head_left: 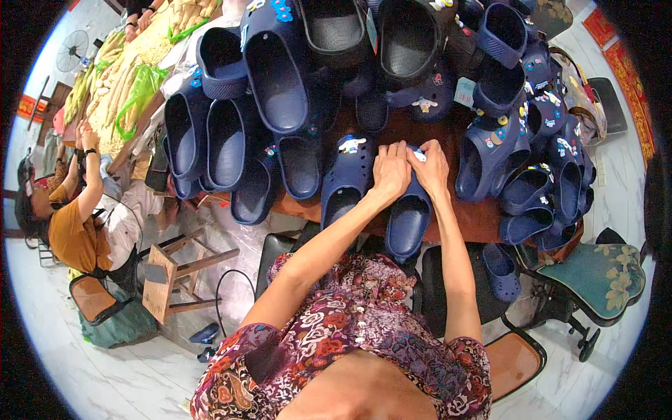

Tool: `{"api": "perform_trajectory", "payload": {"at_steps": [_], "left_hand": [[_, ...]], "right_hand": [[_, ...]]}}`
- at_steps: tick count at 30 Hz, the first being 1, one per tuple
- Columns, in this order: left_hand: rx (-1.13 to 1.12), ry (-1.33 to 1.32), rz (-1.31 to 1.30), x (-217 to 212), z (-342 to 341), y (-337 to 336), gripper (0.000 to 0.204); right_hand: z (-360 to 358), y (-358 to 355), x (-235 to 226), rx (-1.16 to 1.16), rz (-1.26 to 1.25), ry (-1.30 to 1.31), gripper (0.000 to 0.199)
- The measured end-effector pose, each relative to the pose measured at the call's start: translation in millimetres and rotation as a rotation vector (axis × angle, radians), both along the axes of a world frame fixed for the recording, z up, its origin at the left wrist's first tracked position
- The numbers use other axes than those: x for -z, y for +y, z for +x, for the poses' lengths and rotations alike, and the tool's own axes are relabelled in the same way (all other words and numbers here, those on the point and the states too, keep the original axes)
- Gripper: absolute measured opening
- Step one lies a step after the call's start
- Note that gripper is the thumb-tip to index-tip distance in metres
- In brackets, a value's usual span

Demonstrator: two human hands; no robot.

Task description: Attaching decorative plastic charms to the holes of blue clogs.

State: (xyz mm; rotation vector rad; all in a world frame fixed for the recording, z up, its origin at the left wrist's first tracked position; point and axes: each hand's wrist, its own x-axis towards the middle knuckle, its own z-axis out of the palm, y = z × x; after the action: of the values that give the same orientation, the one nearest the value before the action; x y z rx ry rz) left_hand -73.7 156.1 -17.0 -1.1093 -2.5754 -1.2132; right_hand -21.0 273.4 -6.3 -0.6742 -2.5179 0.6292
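Note:
In front of me a navy foam clog (409, 222) lies on the table edge, its open heel toward me. My left hand (392, 170) is closed over the left side of its toe part. My right hand (429, 166) is closed at the right side, thumb and fingers at a small white and blue shoe charm (418, 154) on the toe top. The fingers hide most of the toe. Left of it sits another navy clog (344, 178) with a white and blue character charm (351, 144) on top.
Navy and black clogs crowd the brown table (441, 126), piled left, behind and right. A single clog (502, 273) lies on a dark chair at right, near a green office chair (595, 280). A wooden stool (178, 269) and a seated person (80, 227) are at left.

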Motion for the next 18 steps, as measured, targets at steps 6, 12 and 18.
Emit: {"api": "perform_trajectory", "payload": {"at_steps": [6,12,18], "left_hand": [[0.001,-0.049,-0.032,-2.8,-2.5,1.3,0.044],[0.003,-0.062,-0.042,-6.4,-0.9,-0.2,0.046],[0.003,-0.045,-0.087,-8.3,-1.4,-6.8,0.051]], "right_hand": [[-4.3,-4.1,-7.7,0.054,-0.136,0.013,0.038],[-4.2,-7.4,-7.5,0.058,-0.078,0.185,0.026],[0.3,-1.3,3.9,0.216,-0.002,0.289,0.022]]}}
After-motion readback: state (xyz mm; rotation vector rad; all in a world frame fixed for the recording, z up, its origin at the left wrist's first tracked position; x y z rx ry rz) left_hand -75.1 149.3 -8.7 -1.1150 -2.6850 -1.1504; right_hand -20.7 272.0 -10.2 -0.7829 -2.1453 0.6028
